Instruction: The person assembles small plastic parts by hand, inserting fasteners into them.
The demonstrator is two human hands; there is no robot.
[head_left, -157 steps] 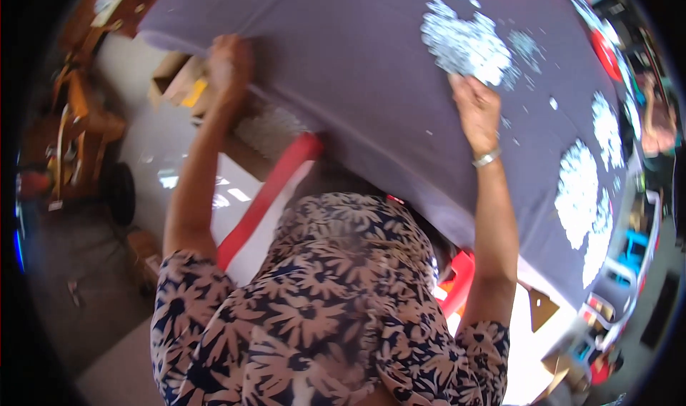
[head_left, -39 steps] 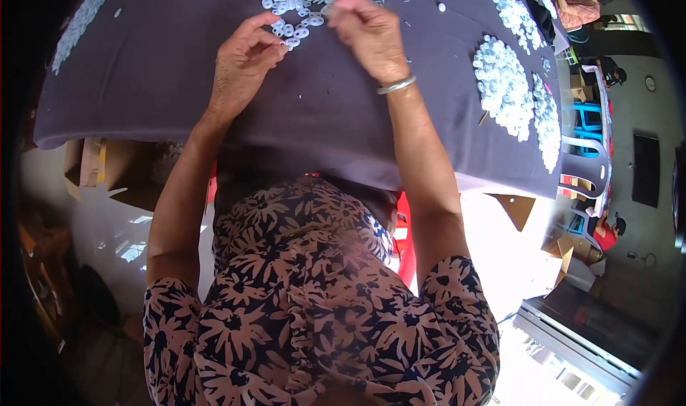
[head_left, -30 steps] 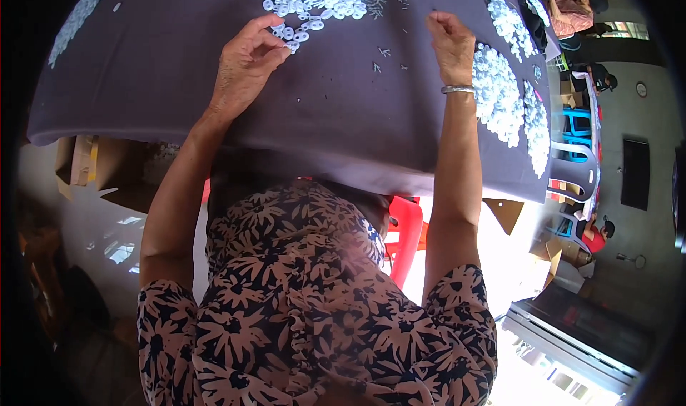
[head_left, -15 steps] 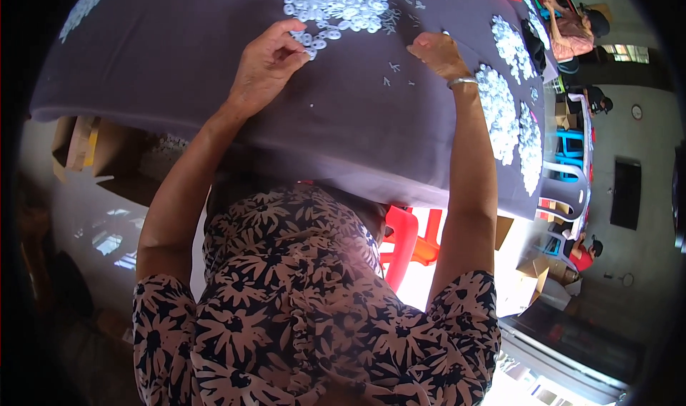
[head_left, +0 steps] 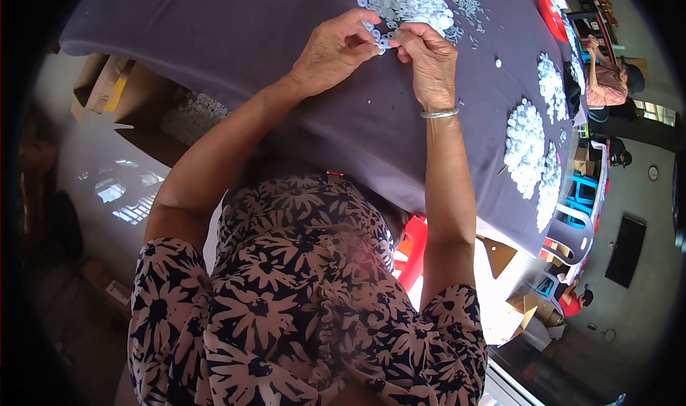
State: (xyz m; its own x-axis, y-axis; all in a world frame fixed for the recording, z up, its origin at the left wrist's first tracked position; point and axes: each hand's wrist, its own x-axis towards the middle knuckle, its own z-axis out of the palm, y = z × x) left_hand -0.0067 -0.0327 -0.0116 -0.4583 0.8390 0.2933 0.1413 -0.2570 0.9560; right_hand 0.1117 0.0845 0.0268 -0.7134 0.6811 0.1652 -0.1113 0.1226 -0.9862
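Holding a white two-holed piece (head_left: 384,45) at their tips, the left fingers (head_left: 357,19) face narrowed right fingers (head_left: 411,38), close at its right side, their grip unclear, back from the near edge of the desk (head_left: 214,27).

The pieces (head_left: 407,4) are white, the cloth (head_left: 236,31) purplish-grey, the garment (head_left: 279,284) floral.

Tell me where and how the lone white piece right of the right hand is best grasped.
Pinch the lone white piece by opposite edges, thumb against fingertip, probably from above with the nearer right hand: it looks small and roundish, and sits on the dark cloth apart from the white piles. Its tilt is unclear.
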